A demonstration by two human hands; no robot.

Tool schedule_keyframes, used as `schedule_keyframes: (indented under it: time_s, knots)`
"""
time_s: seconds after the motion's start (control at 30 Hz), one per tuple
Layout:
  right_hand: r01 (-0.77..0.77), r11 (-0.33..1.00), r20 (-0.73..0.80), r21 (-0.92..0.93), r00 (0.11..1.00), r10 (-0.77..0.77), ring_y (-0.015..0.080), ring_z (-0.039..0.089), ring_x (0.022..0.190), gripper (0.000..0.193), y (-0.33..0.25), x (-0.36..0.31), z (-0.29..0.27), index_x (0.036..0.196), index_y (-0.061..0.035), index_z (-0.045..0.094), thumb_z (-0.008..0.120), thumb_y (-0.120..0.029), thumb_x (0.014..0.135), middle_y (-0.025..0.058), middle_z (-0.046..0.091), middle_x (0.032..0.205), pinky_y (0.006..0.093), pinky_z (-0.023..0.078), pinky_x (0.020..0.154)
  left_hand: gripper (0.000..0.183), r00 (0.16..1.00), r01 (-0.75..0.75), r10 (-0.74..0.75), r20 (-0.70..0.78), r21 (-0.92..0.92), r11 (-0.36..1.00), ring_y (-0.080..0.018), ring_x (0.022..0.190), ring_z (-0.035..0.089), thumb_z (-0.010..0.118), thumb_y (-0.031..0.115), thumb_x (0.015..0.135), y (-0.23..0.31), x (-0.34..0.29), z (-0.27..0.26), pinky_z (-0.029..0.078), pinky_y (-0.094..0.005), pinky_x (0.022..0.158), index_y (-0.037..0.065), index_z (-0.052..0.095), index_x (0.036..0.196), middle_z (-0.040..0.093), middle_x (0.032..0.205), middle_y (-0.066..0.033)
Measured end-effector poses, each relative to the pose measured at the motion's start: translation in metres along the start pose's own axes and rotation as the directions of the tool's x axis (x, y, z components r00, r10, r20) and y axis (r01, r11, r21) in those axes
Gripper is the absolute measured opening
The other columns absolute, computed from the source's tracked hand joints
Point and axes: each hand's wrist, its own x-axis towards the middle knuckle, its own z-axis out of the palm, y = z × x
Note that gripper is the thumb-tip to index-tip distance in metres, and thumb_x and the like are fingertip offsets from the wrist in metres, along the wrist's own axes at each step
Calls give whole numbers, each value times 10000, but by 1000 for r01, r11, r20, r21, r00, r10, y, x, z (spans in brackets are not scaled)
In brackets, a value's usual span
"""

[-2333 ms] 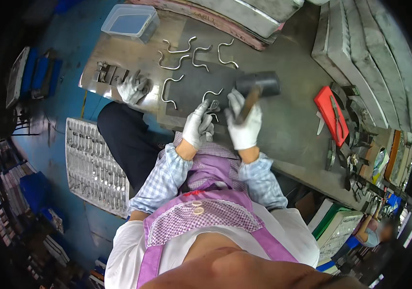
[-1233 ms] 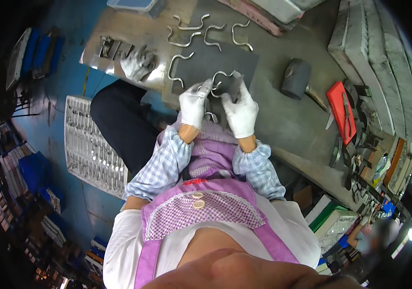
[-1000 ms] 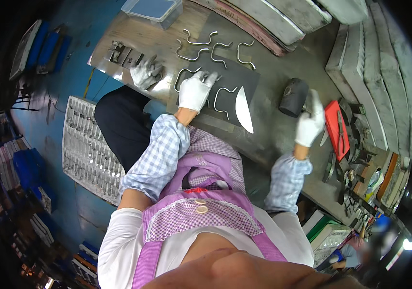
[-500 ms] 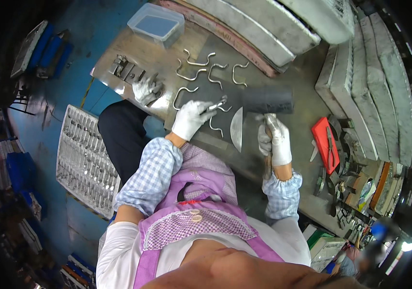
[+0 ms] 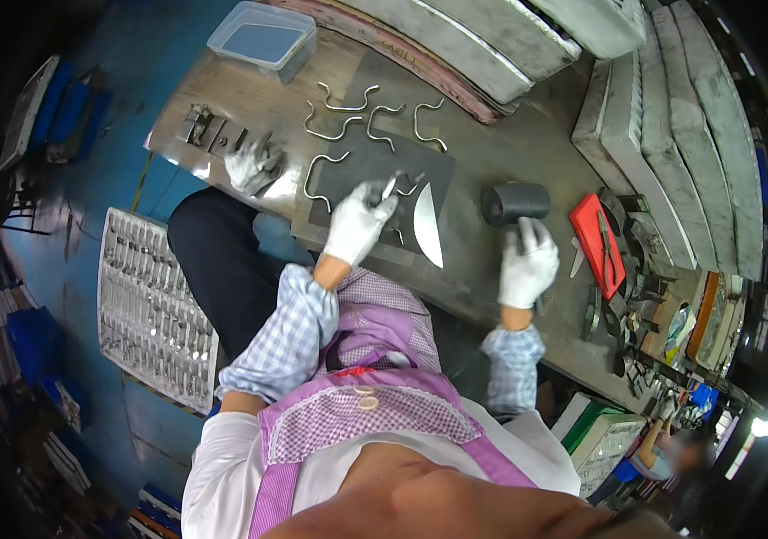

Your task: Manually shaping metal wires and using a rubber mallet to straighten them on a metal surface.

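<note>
My left hand (image 5: pixel 359 223), in a white glove, is closed on a thin bent metal rod (image 5: pixel 412 185) above a dark square sheet (image 5: pixel 429 166) on the workbench. Its fingers hide part of the rod, and another rod end (image 5: pixel 399 236) shows beside them. Several curved metal rods (image 5: pixel 321 180) lie on and around the sheet. Right of the left hand is a pale half-moon piece (image 5: pixel 428 226). My gloved right hand (image 5: pixel 528 269) has its fingers stretched out just below the black cylindrical head of a mallet (image 5: pixel 517 204), which lies on the bench; the handle is mostly hidden under the hand.
A crumpled white glove (image 5: pixel 253 165) and a small metal fixture (image 5: pixel 211 130) lie at the bench's left. Behind them stands a clear plastic box (image 5: pixel 262 40). Padded grey blocks (image 5: pixel 635 153) line the right. A red tray (image 5: pixel 596 244) with pliers lies near them.
The mallet has come down onto the bench, and my right hand's fingers have straightened. My left hand still holds the rod over the sheet. The whole view has shifted slightly.
</note>
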Motion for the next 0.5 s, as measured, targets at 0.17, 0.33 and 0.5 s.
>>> schedule_keyframes:
  time_s: [0.17,0.33,0.5]
  knots:
    - [-209,965,562,156,823,88,339,658,852,771,-100,-12,28,1351,-119,490,806,-390,701,126,635,974,446,517,751,556,851,524,-392,348,-597,608,-103,380,403,484,513,999,12,-26,23,398,-261,362,-18,634,1068,282,487,42]
    - [-490,835,821,251,565,85,284,711,838,716,-118,-10,5,1421,-142,490,767,-283,776,165,714,967,387,550,781,441,870,468,-442,219,-651,598,-69,342,344,527,478,993,7,-34,26,238,-227,286,59,663,1017,262,459,67]
    - [-697,415,688,585,697,202,90,676,815,618,-149,9,-31,1449,-99,459,664,-131,867,148,722,891,287,541,735,238,896,317,-443,10,-714,625,-61,377,302,628,308,962,5,-44,26,238,-240,365,88,663,881,353,487,75]
